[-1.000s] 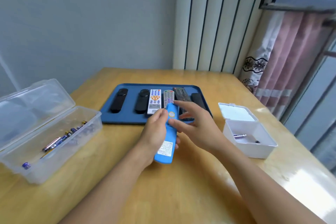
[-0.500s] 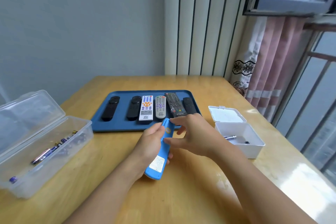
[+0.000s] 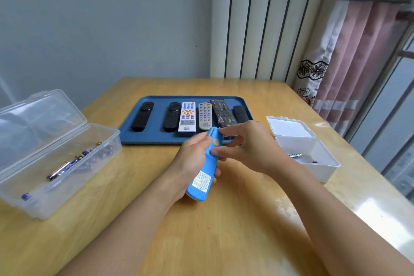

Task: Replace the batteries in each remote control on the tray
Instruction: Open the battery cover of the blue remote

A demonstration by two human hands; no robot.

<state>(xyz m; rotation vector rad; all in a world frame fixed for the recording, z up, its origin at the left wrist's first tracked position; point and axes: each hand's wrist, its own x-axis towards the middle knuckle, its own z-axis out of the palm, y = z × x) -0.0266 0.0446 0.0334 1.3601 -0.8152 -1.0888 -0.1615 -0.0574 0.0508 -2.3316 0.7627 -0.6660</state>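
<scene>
Your left hand (image 3: pixel 192 163) is wrapped around the blue remote (image 3: pixel 205 171), fingers closed behind it and thumb along its left edge, holding it tilted above the table (image 3: pixel 201 242) just in front of the tray's (image 3: pixel 156 101) near edge. Your right hand (image 3: pixel 248 148) touches the remote's upper half with curled fingers: the thumb tip presses its back just below the round yellow sticker, and the forefinger rests near its top end, so this hand pinches lightly rather than grips. The remote shows its back, with a white printed label near its lower end; its back looks whole, and you cannot tell whether the cover has shifted. On the tray lie six more remotes in a row: two black ones on the left, a white one, a grey one, then two black ones at the right edge. A clear box (image 3: pixel 56 163) of batteries stands open at the table's left edge, and a white box (image 3: pixel 313 154) with one battery (image 3: pixel 295 155) stands open on the right.
</scene>
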